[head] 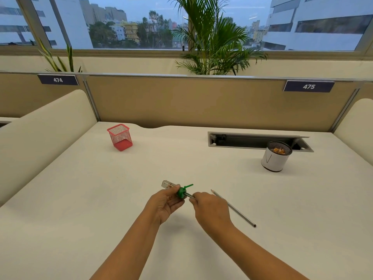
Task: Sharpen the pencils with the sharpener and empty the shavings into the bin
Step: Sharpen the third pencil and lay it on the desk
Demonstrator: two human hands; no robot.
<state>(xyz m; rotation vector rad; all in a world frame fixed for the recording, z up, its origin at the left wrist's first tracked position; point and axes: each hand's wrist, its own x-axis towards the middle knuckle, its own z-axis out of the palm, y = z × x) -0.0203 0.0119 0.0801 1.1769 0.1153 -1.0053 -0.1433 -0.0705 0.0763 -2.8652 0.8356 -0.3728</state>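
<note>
The left hand (164, 201) curls its grip round a small sharpener with a clear plastic shavings box and a round green cap (177, 190), holding it just above the cream table (80, 199), with a green flap sticking up from the cap. The right hand (210, 209) pinches a thin grey pencil (189, 195) close to the cap, its tip already inside the hole; most of its shaft is hidden under the hand. A second grey pencil (234, 208), point already cut, lies on the table just beside the right hand, so the step in hand looks like the sharpening of the remaining pencil. To do it well, I would keep the pencil in line with the hole, press in lightly and turn with short even twists while the left hand keeps the sharpener from rotating; a slanted push could snap the lead. The clear box should stay level and closed until it is over the white round bin with a dark mesh rim (275, 158), which stands well apart to the far right and already holds orange shavings. A red mesh square pencil holder (120, 137) stands far left. On the beige partition, dark labels read "474" (58, 80) and "475" (308, 86); no brand is legible on the sharpener or pencils.
</note>
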